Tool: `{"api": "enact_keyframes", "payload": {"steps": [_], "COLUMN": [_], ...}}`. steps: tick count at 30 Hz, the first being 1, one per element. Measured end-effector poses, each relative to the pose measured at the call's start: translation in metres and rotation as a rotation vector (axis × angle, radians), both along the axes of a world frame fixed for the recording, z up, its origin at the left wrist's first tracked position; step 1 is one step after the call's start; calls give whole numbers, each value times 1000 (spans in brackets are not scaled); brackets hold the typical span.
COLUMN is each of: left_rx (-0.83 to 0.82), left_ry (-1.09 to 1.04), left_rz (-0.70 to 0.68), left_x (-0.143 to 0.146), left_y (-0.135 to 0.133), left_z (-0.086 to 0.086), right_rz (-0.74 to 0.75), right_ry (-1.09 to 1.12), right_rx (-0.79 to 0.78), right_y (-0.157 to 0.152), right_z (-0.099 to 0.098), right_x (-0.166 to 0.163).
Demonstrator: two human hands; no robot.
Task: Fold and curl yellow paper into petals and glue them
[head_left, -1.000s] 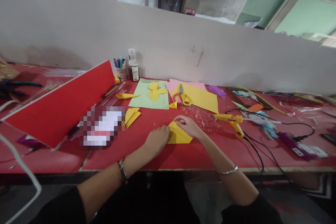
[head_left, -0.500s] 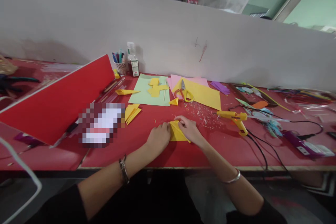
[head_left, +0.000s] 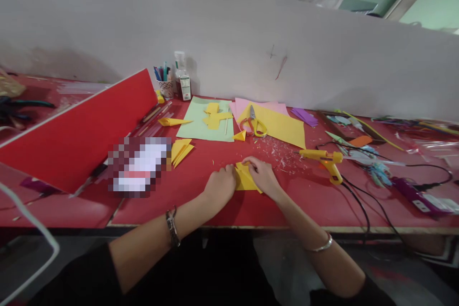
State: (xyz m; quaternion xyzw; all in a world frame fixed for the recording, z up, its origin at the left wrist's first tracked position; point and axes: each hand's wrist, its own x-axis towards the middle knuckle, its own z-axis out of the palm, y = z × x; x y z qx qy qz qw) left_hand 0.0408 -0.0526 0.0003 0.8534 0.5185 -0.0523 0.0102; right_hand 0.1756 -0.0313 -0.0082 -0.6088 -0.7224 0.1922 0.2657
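Far to your left a red board (head_left: 77, 129) leans across the red table (head_left: 201, 210), and behind its upper corner stands a cup of pens (head_left: 165, 85) with a small bottle (head_left: 180, 74) and a carton just beside it against the grey partition. In front of those a light green sheet (head_left: 195, 126) lies flat with yellow cut-outs (head_left: 214, 115) on it, and nearer you a pair of folded yellow pieces (head_left: 181, 150) sits beside a blurred patch. At the middle of the table your left hand (head_left: 219, 185) rests with fingers curled, pressing down on the left edge of a folded yellow paper (head_left: 245, 179); your right hand (head_left: 263, 177) lies on its right side, fingertips pinching the fold at the top, so both hands grasp the same piece, which lies flat on the table between them. Beyond it, yellow-handled scissors (head_left: 255, 124) lie on a yellow sheet (head_left: 279, 126) over pink paper, with white scraps scattered in front. Further right a yellow glue gun (head_left: 324, 158) rests on the table, its black cord trailing toward the table edge, and purple paper and mixed clutter lie well apart at the far right
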Motion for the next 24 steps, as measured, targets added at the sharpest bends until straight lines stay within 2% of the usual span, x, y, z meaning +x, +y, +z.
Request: {"api": "enact_keyframes", "payload": {"steps": [5,10,18,24], "left_rx": [12,32,70,44], "left_ry": [19,25,50,69], "left_rz": [-10,-25,-39,-23], "left_x": [2,2,1,3], "left_y": [-1,-1,-1,-3], "left_z": [-2,-4,-4,-2], "right_rz": [-28,22,50,14], "right_ry": [44,150,97,109], "right_rx": [-19,-71,-51,0], "right_y": [1,2,1,2], "right_z": [-1,-6,-3,-9], "right_x": [5,10,12,22]}}
